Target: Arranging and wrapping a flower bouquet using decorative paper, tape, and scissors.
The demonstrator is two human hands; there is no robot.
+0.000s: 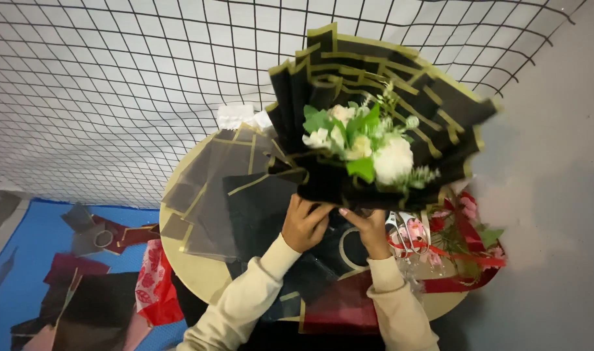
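Hands gripping a wrapped bouquet above a round table

Both hands meet at the base of a bouquet (368, 140) held upright over a round table (199, 273). The left hand (303, 224) has its fingers curled shut around the near left side of the black wrapping paper; the right hand (369, 229) is closed on the near right side, just beside the left. Cream sleeves cover both arms. The bouquet sits at centre right, its white flowers and green leaves ringed by black paper with gold edges. To its left on the table lie loose sheer and black wrapping sheets (225, 188). On the right of the table rest scissors (404, 231) and red flowers with ribbon (462, 237). A black wire grid (115, 78) spans the far wall. Paper scraps (95, 286) lie on the blue floor at near left.
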